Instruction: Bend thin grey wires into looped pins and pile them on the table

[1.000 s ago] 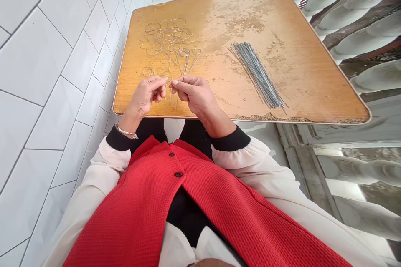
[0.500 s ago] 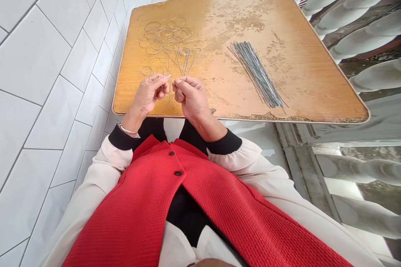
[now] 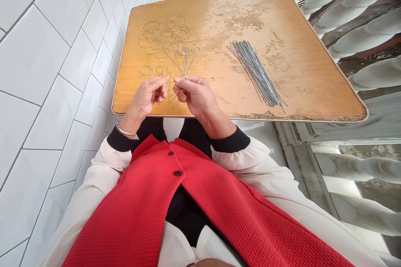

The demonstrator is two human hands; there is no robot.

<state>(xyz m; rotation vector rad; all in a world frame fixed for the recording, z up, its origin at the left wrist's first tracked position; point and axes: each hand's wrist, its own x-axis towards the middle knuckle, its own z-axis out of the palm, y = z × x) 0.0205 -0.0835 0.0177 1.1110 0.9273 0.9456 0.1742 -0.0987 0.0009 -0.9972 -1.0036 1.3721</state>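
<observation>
1. The person's left hand (image 3: 145, 98) and right hand (image 3: 196, 96) sit side by side over the near edge of a worn wooden surface (image 3: 300, 71), nearly meeting at the fingertips.
2. The fingers (image 3: 161, 83) of both hands close narrowly on a thin wire (image 3: 171, 91), which stands between them near the front of the surface. It is too fine to see exactly where each fingertip touches it.
3. Just beyond the hands, to the left, lies a tangled pile of looped wires (image 3: 166, 37), several with long straight stems.
4. Well to the right of the hands, a fanned bundle of straight grey wires (image 3: 257, 75) lies diagonally on the surface.
5. The person wears a red waistcoat (image 3: 216, 204) with dark buttons over pale sleeves (image 3: 250, 167) with black cuffs, and a metal bracelet (image 3: 127, 132) circles the left wrist.
6. White tiles (image 3: 46, 71) run along the left, and pale balusters (image 3: 360, 29) line the right.
</observation>
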